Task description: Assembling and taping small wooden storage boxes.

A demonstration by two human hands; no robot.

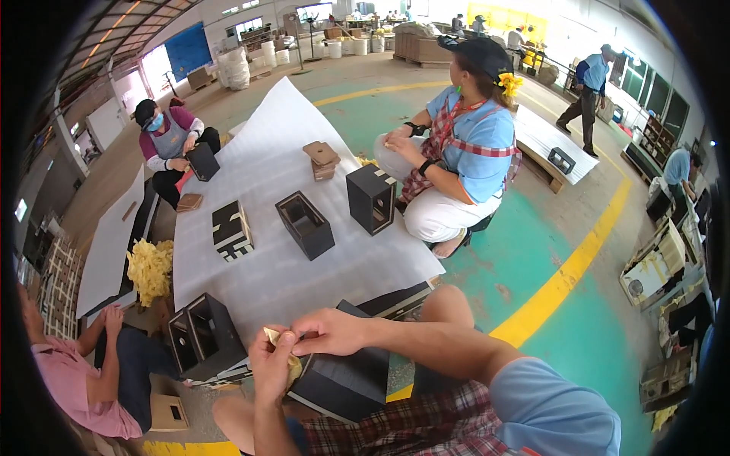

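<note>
In front of my lap, my left hand (272, 363) is closed around a crumpled strip of yellow tape (294, 369), with a pale end sticking up past the fingers. My right hand (334, 332) meets it, thumb and fingers pinched together at the left fingertips. Whatever the right fingers grip is too small to make out. Below both hands a black box (346, 384) rests tilted on my lap, partly covered by my right forearm.
A white-sheeted table (274, 289) ahead carries several black boxes, among them an open-topped one (304, 224), and stacked brown boards (322, 158). A yellow tape heap (150, 270) lies left. Co-workers sit at left, far left and right; one person (593, 83) walks behind.
</note>
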